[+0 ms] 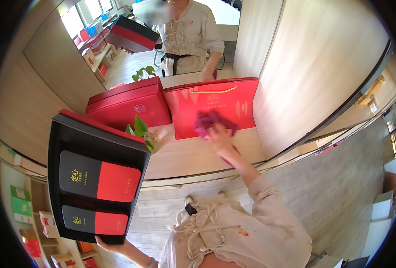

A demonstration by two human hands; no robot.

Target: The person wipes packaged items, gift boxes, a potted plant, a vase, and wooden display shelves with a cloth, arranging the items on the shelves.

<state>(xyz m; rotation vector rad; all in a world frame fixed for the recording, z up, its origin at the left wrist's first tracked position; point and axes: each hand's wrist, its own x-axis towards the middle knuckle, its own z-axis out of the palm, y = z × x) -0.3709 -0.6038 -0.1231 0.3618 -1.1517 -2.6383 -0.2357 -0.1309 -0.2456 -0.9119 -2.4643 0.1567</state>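
My left hand (125, 250) grips the lower edge of a black gift box (97, 138), held up tilted at the left. Two black-and-red packs with gold lettering sit in its recesses, a larger pack (100, 176) above a smaller pack (95, 219). My right hand (220, 139) is closed around a crumpled maroon cloth (211, 123), in front of a red paper bag (247, 102) with a gold cord handle. I cannot tell whether the cloth touches the bag. Left of the bag stands a closed red box (128, 107).
A small green plant in a glass (140, 129) stands between the held box and the bag. Behind the wooden shelf (171, 161) a mirror (198, 58) reflects my upper body. A wooden side panel (314, 76) bounds the right. Shelves with boxes (21, 203) stand lower left.
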